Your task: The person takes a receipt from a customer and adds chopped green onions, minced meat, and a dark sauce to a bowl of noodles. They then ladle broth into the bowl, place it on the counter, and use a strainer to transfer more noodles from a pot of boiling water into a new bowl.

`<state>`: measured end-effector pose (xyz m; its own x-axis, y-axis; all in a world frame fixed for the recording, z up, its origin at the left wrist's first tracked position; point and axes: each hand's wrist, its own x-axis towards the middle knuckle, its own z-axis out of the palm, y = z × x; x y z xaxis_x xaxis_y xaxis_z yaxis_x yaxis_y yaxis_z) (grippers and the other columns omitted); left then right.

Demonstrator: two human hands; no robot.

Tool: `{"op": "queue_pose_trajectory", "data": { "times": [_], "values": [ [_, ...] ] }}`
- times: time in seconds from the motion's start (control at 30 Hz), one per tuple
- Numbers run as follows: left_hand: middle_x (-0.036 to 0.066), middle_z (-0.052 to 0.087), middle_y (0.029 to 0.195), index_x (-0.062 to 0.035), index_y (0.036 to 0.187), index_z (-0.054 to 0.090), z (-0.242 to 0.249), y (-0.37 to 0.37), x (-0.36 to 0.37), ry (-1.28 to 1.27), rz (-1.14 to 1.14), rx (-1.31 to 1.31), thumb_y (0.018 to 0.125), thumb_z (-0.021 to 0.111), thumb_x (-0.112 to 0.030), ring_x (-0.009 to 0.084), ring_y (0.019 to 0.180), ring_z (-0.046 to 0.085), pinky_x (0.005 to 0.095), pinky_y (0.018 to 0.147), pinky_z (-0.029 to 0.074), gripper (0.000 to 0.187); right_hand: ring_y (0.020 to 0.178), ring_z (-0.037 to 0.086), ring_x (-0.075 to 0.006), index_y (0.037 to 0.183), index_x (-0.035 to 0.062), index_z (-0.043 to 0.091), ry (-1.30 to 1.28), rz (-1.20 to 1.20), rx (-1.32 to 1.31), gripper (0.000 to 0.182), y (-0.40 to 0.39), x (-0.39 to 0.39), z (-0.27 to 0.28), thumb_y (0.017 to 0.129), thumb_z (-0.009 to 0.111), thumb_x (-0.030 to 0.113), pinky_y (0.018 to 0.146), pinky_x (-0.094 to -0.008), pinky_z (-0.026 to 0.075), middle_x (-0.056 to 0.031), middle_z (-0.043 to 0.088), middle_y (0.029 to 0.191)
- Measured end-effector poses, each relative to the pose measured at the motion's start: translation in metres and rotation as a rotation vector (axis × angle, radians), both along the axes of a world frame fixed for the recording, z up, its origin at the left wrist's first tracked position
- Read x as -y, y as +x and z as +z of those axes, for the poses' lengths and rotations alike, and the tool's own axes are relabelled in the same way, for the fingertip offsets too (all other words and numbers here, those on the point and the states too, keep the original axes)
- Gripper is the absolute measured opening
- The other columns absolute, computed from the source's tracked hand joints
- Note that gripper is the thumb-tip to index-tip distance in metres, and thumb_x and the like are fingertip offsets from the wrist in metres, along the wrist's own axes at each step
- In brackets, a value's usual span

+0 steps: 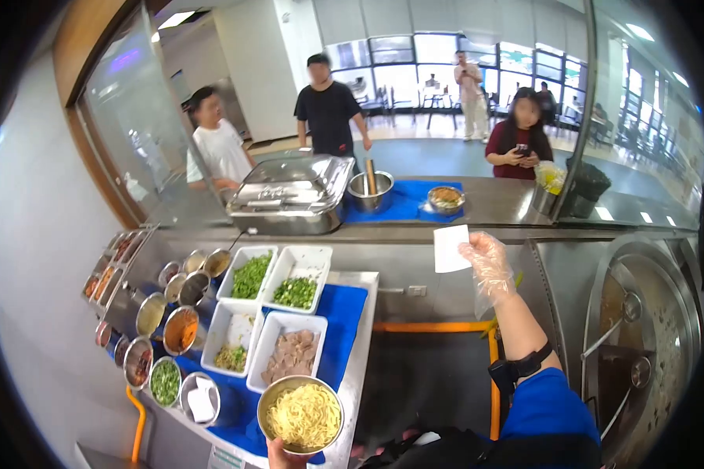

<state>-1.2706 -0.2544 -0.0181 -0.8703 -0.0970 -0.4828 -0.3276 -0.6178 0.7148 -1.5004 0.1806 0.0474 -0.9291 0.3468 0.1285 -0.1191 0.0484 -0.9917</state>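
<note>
The right hand (489, 262), gloved in clear plastic, is reaching up and forward with the forearm rising from lower right, its fingers closing on one white paper slip (450, 248). The slip is standing roughly upright before the serving counter (493, 205), its long axis near vertical. The left hand (283, 453) is gripping the near rim of one metal bowl of noodles (301, 414) at the bottom edge of the view; only a few fingers are showing. The bowl is sitting over the near end of the bench (361, 344), its opening facing up. Four white rectangular tubs (278, 313) are lying on the blue mat (344, 313), flanked on the left by several round metal condiment cups (181, 330).
</note>
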Motion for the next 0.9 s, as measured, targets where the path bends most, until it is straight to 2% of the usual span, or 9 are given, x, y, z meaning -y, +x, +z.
{"op": "queue_pose_trajectory", "data": {
  "times": [0.07,0.1,0.13,0.2,0.27,0.53,0.67,0.8,0.9],
  "values": [
    [0.017,0.047,0.135,-0.0041,0.142,0.032,0.013,0.017,-0.008,-0.015,0.077,0.006,0.073,0.072,-0.03,0.0326,0.12,0.05,0.0476,0.096,0.047,0.084,0.082,0.06,-0.0097,0.099,0.003,0.063,-0.149,0.103,0.152,0.014,0.003,0.036,0.016,0.085,0.062,0.002,0.077,-0.0232,0.048,-0.0011,0.064,0.09],
    [0.014,0.041,0.142,-0.0084,0.143,0.03,0.005,0.032,-0.012,-0.044,0.041,-0.086,0.082,0.058,-0.041,0.0316,0.127,0.045,0.0512,0.1,0.041,0.075,0.079,0.059,-0.009,0.096,0.0032,0.064,-0.234,0.236,0.106,0.012,0.005,0.054,0.016,0.085,0.063,0.006,0.074,-0.0232,0.048,-0.001,0.063,0.086],
    [0.015,0.042,0.141,-0.0077,0.143,0.031,0.003,0.042,-0.012,-0.062,0.125,-0.078,0.082,0.058,-0.041,0.0316,0.126,0.046,0.0506,0.1,0.042,0.074,0.075,0.058,-0.0083,0.093,0.0033,0.064,-0.335,0.361,0.087,0.012,0.014,0.076,0.017,0.085,0.064,0.011,0.071,-0.0233,0.047,-0.0009,0.063,0.082],
    [0.013,0.047,0.136,-0.0038,0.14,0.035,-0.012,0.064,0.001,-0.054,0.237,0.003,0.079,0.064,-0.039,0.0287,0.124,0.047,0.0462,0.1,0.042,0.076,0.073,0.057,-0.0074,0.092,0.0007,0.063,-0.539,0.385,0.261,0.014,0.046,0.116,0.036,0.086,0.058,0.012,0.067,-0.0222,0.046,-0.0022,0.062,0.081],
    [0.013,0.048,0.136,-0.0015,0.139,0.035,0.002,0.082,0.001,-0.035,0.262,0.039,0.08,0.063,-0.037,0.0283,0.124,0.047,0.0452,0.102,0.04,0.074,0.074,0.057,-0.0078,0.092,0.0003,0.063,-0.592,0.537,0.387,0.014,0.069,0.144,0.049,0.086,0.059,0.012,0.067,-0.0227,0.046,-0.0025,0.062,0.081],
    [0.013,0.046,0.138,-0.0007,0.138,0.036,-0.011,0.185,0.059,-0.028,0.42,0.006,0.08,0.064,-0.036,0.0273,0.126,0.046,0.0427,0.107,0.037,0.074,0.075,0.058,-0.0094,0.092,-0.0011,0.062,-0.425,1.168,0.523,0.016,0.161,0.262,0.067,0.085,0.059,0.013,0.067,-0.025,0.046,-0.0037,0.062,0.082],
    [0.012,0.048,0.136,-0.0022,0.138,0.037,-0.039,0.256,0.12,-0.119,0.439,-0.029,0.08,0.062,-0.042,0.0271,0.125,0.048,0.0433,0.105,0.039,0.075,0.076,0.058,-0.0101,0.092,-0.0019,0.062,-0.325,1.301,0.494,0.017,0.222,0.338,0.054,0.085,0.06,0.013,0.067,-0.0261,0.047,-0.0043,0.062,0.083],
    [0.013,0.046,0.136,-0.0006,0.139,0.033,-0.071,0.337,0.195,-0.062,0.48,-0.093,0.078,0.067,-0.032,0.0275,0.125,0.047,0.0411,0.105,0.039,0.076,0.077,0.058,-0.0109,0.093,-0.0026,0.062,-0.228,1.39,0.464,0.018,0.291,0.423,0.04,0.085,0.06,0.013,0.067,-0.0272,0.047,-0.0049,0.062,0.083],
    [0.012,0.044,0.137,-0.0046,0.141,0.03,-0.075,0.386,0.231,-0.1,0.569,-0.041,0.079,0.066,-0.031,0.0272,0.125,0.046,0.0419,0.104,0.041,0.076,0.077,0.059,-0.0115,0.093,-0.0031,0.061,-0.17,1.42,0.419,0.018,0.329,0.472,0.04,0.085,0.061,0.013,0.067,-0.028,0.047,-0.0054,0.062,0.083]
  ]
}}
